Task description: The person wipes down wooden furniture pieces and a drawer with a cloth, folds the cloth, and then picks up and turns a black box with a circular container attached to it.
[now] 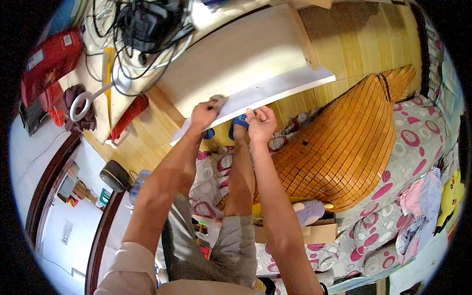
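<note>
A pulled-out wooden drawer (231, 59) with a pale board bottom lies in front of me. Its white front panel (290, 88) runs slantwise below both hands. My left hand (206, 113) reaches over the panel near its left end, with its fingertips inside the drawer. Those fingers are blurred, and whether they hold anything is unclear. Against the outer edge of the panel, my right hand (262, 126) has its fingers curled and its thumb at the edge. Blue slippers (239, 120) on my feet show below the panel.
Black cables and a dark bag-like bundle (152, 24) crowd the desktop at upper left, beside a white ring-ended lamp (81, 106). To the right, a curled bamboo mat (339, 152) lies on the patterned bed (413, 123). A dark speaker (114, 175) stands at left.
</note>
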`<state>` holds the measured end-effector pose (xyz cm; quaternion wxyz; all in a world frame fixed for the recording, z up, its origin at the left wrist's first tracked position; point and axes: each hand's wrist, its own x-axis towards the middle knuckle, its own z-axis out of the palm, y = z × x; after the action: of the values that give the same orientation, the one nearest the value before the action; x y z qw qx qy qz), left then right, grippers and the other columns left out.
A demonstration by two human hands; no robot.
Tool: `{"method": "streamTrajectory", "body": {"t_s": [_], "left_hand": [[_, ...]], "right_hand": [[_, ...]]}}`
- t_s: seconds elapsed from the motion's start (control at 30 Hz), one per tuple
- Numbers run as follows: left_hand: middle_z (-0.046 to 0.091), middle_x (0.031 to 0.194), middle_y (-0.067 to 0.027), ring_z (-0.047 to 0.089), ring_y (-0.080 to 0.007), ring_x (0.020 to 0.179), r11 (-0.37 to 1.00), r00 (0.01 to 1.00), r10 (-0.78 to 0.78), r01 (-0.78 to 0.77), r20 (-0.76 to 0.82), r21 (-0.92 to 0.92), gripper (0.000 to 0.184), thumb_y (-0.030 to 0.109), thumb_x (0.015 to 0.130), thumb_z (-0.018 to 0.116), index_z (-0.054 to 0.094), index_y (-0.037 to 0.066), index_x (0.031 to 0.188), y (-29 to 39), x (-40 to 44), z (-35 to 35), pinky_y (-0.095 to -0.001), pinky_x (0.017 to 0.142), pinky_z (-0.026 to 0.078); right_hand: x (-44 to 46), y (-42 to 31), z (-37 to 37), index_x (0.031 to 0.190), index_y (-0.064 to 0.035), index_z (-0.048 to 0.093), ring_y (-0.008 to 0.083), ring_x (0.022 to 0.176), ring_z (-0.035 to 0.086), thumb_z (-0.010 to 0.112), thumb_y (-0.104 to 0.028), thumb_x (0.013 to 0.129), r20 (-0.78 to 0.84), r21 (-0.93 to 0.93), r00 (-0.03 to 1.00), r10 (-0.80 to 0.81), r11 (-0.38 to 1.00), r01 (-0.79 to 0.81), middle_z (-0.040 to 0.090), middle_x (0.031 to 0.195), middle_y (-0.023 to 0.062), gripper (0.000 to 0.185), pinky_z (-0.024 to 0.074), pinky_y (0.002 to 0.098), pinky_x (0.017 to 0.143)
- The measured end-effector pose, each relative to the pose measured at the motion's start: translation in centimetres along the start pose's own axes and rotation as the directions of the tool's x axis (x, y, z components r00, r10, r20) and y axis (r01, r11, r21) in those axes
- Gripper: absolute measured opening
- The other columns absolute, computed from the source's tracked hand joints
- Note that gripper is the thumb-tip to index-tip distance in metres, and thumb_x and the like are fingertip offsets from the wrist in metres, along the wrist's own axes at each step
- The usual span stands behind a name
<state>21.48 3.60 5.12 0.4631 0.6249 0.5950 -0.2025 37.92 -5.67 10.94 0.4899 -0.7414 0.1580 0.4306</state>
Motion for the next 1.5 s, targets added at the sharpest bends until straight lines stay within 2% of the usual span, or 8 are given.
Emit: {"method": "streamTrajectory", "body": {"t_s": [0.33, 0.8, 0.93, 1.0, 1.07, 1.3, 1.43, 1.5], "left_hand": [[0.072, 0.095, -0.0114, 0.067, -0.0231, 0.090, 0.928, 0.950, 0.282, -0.234, 0.136, -0.290, 0.038, 0.050, 0.085, 0.061, 0.075, 0.018, 0.101, 29.8, 5.7, 6.2, -0.0322, 0.084, 0.051], [0.070, 0.101, -0.0163, 0.069, -0.0307, 0.090, 0.789, 0.949, -0.028, -0.173, 0.315, 0.590, 0.039, 0.040, 0.084, 0.059, 0.072, 0.008, 0.101, -0.2, 4.3, -3.3, -0.0389, 0.083, 0.053], [0.069, 0.093, -0.0137, 0.067, -0.0267, 0.084, 0.962, 0.972, -0.048, -0.017, -0.231, -0.272, 0.033, 0.034, 0.088, 0.055, 0.066, 0.008, 0.105, 1.0, 6.5, -6.0, -0.0423, 0.076, 0.052], [0.067, 0.090, -0.0109, 0.064, -0.0271, 0.084, 0.835, 0.929, 0.105, -0.276, -0.356, -0.476, 0.028, 0.033, 0.088, 0.053, 0.065, 0.011, 0.100, -1.7, 13.3, -4.3, -0.0445, 0.073, 0.050], [0.055, 0.084, -0.0047, 0.052, -0.0248, 0.080, -0.530, 0.828, 0.487, 0.029, -0.277, -0.848, 0.015, 0.028, 0.085, 0.046, 0.056, 0.018, 0.082, -4.2, 20.9, -2.2, -0.0435, 0.068, 0.045], [0.055, 0.092, -0.0061, 0.051, -0.0239, 0.088, 0.323, 0.866, 0.078, -0.491, -0.494, -0.809, 0.010, 0.020, 0.083, 0.053, 0.054, 0.009, 0.084, 19.7, 16.3, 1.5, -0.0466, 0.077, 0.045], [0.062, 0.103, -0.0154, 0.060, -0.0320, 0.088, 0.610, 0.461, 0.790, -0.659, -0.404, 0.440, 0.021, 0.020, 0.085, 0.058, 0.065, 0.005, 0.098, 24.5, 17.2, 4.8, -0.0410, 0.081, 0.050], [0.060, 0.107, -0.0184, 0.061, -0.0352, 0.093, 0.841, 0.857, 0.516, -0.509, 0.012, 0.181, 0.023, 0.021, 0.085, 0.059, 0.069, 0.010, 0.103, 25.7, 13.5, 5.1, -0.0430, 0.084, 0.050]], "right_hand": [[2.4, 3.8, -0.4, 0.113, 0.0007, 0.056, 0.0160, 0.098, 0.057, 0.064, 0.006, 0.081, 0.042, 0.510, 0.999, -0.015, 0.860, -0.009, 0.062, 0.104, 0.0064, 0.033, 0.0499, 0.0284, 0.083], [1.6, 3.4, 0.2, 0.103, 0.0016, 0.052, 0.0125, 0.066, 0.060, 0.071, 0.012, 0.076, -0.063, 0.009, 0.997, -0.033, 0.999, 0.033, 0.064, 0.099, 0.0144, 0.034, 0.0489, 0.0240, 0.057], [1.9, 2.0, 0.0, 0.104, -0.0040, 0.052, 0.0186, 0.093, 0.061, 0.076, 0.011, 0.068, -0.013, 0.040, 0.998, 0.056, 0.998, -0.056, 0.062, 0.100, 0.0077, 0.046, 0.0508, 0.0288, 0.073], [1.6, 1.6, -0.1, 0.102, 0.0017, 0.053, 0.0130, 0.072, 0.060, 0.071, 0.011, 0.076, -0.009, -0.001, 0.999, -0.042, 0.999, 0.042, 0.064, 0.101, 0.0148, 0.034, 0.0502, 0.0239, 0.062], [1.2, 0.4, -0.2, 0.102, 0.0014, 0.053, 0.0131, 0.073, 0.061, 0.071, 0.011, 0.076, -0.006, -0.002, 1.000, -0.015, 1.000, 0.015, 0.064, 0.101, 0.0148, 0.033, 0.0504, 0.0242, 0.065], [1.5, 2.4, -0.5, 0.101, -0.0008, 0.054, 0.0124, 0.078, 0.062, 0.073, 0.009, 0.075, 0.049, 0.039, 0.998, -0.049, 0.998, 0.047, 0.065, 0.101, 0.0121, 0.033, 0.0501, 0.0237, 0.070], [1.2, 1.9, -0.3, 0.100, -0.0005, 0.055, 0.0136, 0.081, 0.062, 0.071, 0.008, 0.077, 0.034, 0.004, 0.978, -0.206, 0.979, 0.206, 0.066, 0.096, 0.0091, 0.030, 0.0498, 0.0235, 0.070], [0.9, 1.2, -0.8, 0.100, -0.0003, 0.054, 0.0147, 0.085, 0.062, 0.070, 0.008, 0.077, 0.051, -0.026, 0.993, -0.105, 0.994, 0.107, 0.065, 0.096, 0.0095, 0.029, 0.0497, 0.0238, 0.070]]}}
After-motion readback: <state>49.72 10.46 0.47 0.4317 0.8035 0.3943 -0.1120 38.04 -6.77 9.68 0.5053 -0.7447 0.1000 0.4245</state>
